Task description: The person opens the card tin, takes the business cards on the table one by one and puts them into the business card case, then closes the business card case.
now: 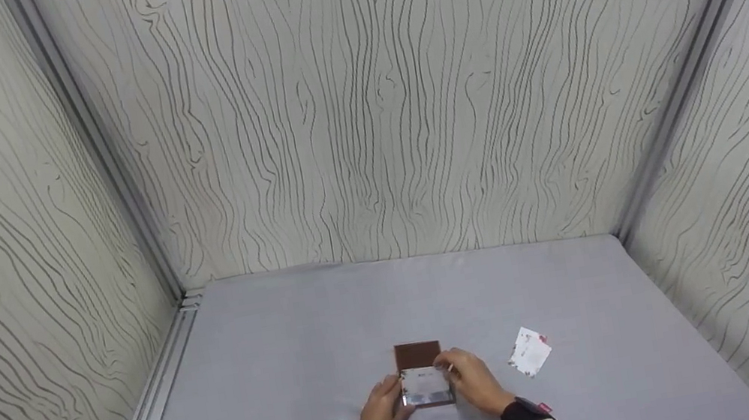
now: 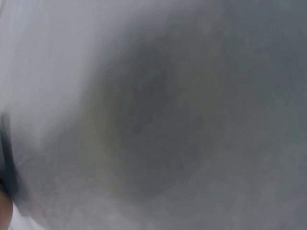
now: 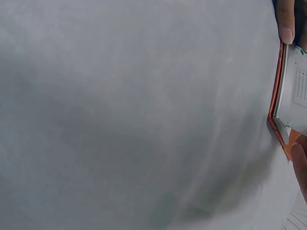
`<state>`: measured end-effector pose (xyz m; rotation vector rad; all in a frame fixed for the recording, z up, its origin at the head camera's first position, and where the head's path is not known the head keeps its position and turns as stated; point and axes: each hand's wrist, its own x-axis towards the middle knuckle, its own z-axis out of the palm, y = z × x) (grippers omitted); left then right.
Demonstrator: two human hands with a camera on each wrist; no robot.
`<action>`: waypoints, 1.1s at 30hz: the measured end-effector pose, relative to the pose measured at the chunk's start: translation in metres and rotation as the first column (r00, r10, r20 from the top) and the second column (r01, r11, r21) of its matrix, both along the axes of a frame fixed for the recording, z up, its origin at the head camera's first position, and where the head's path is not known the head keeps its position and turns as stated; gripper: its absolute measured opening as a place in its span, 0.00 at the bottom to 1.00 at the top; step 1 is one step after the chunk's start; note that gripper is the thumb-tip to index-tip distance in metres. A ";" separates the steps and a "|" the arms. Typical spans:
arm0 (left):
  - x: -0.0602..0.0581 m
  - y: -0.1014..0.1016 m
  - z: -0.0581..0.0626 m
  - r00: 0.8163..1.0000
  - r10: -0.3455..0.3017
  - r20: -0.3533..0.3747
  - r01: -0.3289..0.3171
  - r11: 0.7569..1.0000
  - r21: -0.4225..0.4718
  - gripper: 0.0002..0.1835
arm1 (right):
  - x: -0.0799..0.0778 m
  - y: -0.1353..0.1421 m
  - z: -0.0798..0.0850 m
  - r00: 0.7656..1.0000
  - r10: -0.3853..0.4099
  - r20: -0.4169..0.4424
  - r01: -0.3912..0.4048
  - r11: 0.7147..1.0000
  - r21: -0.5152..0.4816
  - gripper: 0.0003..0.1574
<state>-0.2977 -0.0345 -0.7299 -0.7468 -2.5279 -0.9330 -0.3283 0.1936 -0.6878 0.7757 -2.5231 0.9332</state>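
A flat, rectangular brown case [image 1: 417,353] with a thin reddish-brown rim lies on the table, a shiny strip along its near part. Over its middle is a white printed card [image 1: 422,381] with small leaf decorations; the right wrist view shows fine text on this card [image 3: 300,88]. My left hand [image 1: 381,416] holds the case by its left side, thumb near the front corner. At the card's right edge, my right hand [image 1: 475,381] has its fingers curled, pinching near the far corner. The left wrist view catches only a sliver of skin [image 2: 5,211] and blurred grey.
A second white card [image 1: 530,351] with leaf decorations and a small red mark lies to the right of my right hand. Grey cloth [image 1: 276,348] covers the table. Wood-grain patterned walls [image 1: 357,106] enclose the back and sides, with a metal rail [image 1: 149,407] at left.
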 end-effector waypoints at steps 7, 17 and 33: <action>0.000 0.001 0.001 0.998 -0.014 -0.057 0.014 1.000 0.015 0.26 | 0.003 0.002 -0.003 0.996 -0.043 0.084 0.038 0.998 0.059 0.19; 0.001 0.002 0.004 1.000 -0.006 0.031 0.006 1.000 -0.003 0.27 | 0.006 0.005 -0.009 0.995 -0.057 0.084 0.042 0.984 0.174 0.20; -0.003 0.002 -0.002 0.995 0.014 0.096 -0.012 1.000 -0.020 0.28 | 0.008 0.004 -0.010 0.996 -0.037 0.081 0.013 0.961 0.276 0.21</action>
